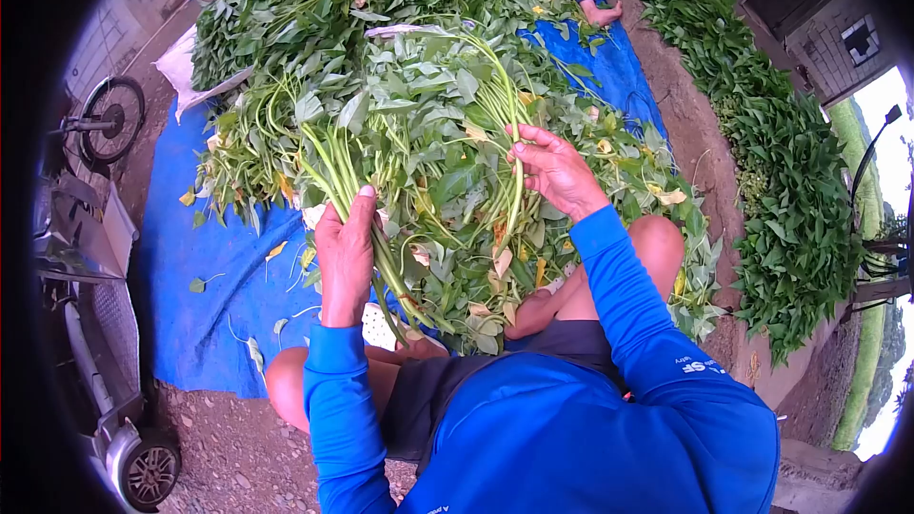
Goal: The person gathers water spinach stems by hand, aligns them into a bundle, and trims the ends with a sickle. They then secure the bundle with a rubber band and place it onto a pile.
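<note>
My left hand [346,246] is closed around a bunch of long green leafy stems [388,271], thumb on top, cut ends pointing down toward my lap. In my right hand [555,171], thumb and fingers pinch a single leafy stem [519,192]; its upper part curves up and to the left over the greens. Beneath and beyond both hands spreads a large heap of leafy greens [419,171], with some yellow and brown leaves mixed in. The far ends of the held stems blend into this heap, so their tips are hard to make out.
The heap lies on a blue tarp [205,324]. At the left stand a wheeled vehicle [109,324] and a bicycle wheel [112,121]. Another person's foot [602,13] rests at the tarp's far right. A long row of greens [762,162] runs along the right.
</note>
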A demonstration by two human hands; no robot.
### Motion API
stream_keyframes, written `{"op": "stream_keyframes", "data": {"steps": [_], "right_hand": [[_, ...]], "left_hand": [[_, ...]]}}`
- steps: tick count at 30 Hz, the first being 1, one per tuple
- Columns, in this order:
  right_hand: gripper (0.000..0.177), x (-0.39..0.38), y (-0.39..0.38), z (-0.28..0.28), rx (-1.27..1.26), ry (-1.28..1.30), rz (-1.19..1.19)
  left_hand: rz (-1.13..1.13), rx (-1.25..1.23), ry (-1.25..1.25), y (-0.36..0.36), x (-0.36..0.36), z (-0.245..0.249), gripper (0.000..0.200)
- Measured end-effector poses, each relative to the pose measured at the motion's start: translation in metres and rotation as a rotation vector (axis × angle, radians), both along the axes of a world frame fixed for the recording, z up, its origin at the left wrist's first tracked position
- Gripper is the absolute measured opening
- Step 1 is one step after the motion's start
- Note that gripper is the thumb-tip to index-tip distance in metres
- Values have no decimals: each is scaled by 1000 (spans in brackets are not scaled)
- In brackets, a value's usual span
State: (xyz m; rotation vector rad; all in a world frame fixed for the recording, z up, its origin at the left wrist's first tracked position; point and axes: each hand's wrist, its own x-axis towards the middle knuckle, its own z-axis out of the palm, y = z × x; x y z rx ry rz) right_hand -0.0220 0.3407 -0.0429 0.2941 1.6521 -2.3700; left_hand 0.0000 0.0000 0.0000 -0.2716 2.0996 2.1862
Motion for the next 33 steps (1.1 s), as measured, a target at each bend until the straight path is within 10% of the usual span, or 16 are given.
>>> {"op": "stream_keyframes", "data": {"steps": [16,33], "right_hand": [[58,35,-67,32,296,232,-91],[27,91,-136,30,899,842,166]], "left_hand": [[-11,57,86,18,6,6,25],[60,255,47,12,-10,0,22]]}}
